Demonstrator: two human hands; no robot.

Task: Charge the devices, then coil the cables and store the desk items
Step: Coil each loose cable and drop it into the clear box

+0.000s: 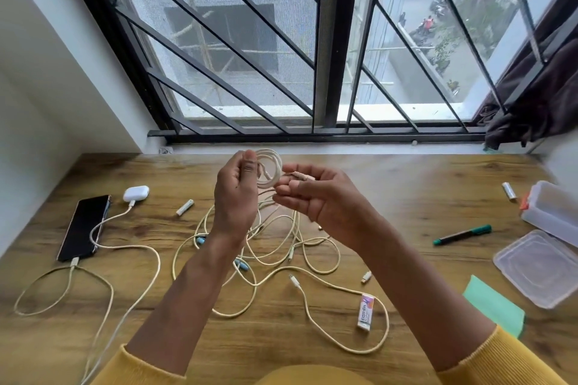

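While we look down from the head camera, our left hand (234,194) is raised above the worktop (406,197), fingers curled closed around a coiled cable (270,170) whose loops stand up just past its thumb. Our right hand (316,197) sits just beside it, palm up and half open, with the cable's plug end pinched lightly at its fingertips (283,194).

Below both hands lies a tangle of loose cables (269,247), spreading toward our body. Well to the left of the left hand, a phone (84,225) lies flat with a cable plugged into its near end, and an earbud case (136,193) beyond it also has a cable attached. A battery (184,207) rests between that case and the left hand.

Right of the right hand lie a green marker (462,235), a clear box (553,212), its lid (538,267) and another battery (509,191). Nearer us sits an eraser (366,311).
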